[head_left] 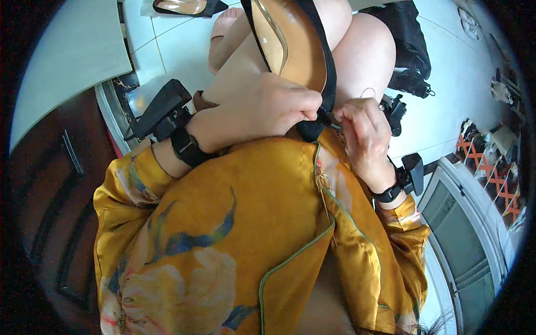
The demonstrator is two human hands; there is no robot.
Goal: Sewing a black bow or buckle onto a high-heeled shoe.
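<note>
A black shoe (304,50) with a tan insole rests between my bare knees, its heel end toward my body. At that end my left hand (276,106) is closed in a pinch on the shoe's dark edge. Opposite it, my right hand (365,131) has its fingers pressed together on a dark strap-like piece (330,120), which spans the small gap between the hands. A thin curved loop, like thread or wire, rises above the right fingers; where it leads is hidden. Black devices are strapped to both wrists.
On the tiled floor at the far left lies another black shoe (187,6). A black bag or cloth (405,39) lies beyond my right knee. At left stand a pale tabletop (67,61) and a dark wooden cabinet (61,184). A glass-panelled frame (463,245) is at right.
</note>
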